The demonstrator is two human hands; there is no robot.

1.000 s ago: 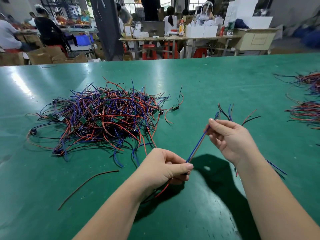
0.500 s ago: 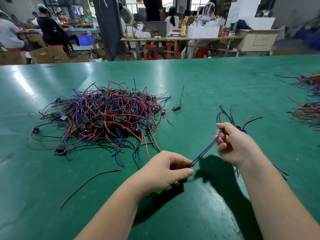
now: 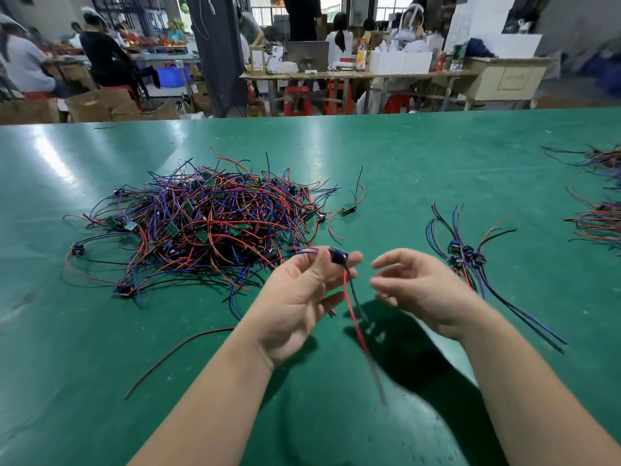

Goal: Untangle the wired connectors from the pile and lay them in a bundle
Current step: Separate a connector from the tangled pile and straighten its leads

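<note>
Connector pile (image 3: 215,230), one tangle of red, blue and black wires, lies on the left half of the table (image 3: 437,156), toward its far edge. One connector (image 3: 338,255) is pinched at the fingertips of the raised left hand (image 3: 302,297), just off the pile's near right side, its red and black wires dangling, blurred. The right hand (image 3: 420,290) hovers just beside it, fingers loosely curled and holding nothing, so the hands are apart. One bundle (image 3: 467,255) lies right of that hand, its connectors too clustered to count. One stray connector (image 3: 347,207) sits by the pile's right side, one loose wire (image 3: 174,351) lies left of the left forearm, and two heaps (image 3: 598,223) lie at the right edge.
</note>
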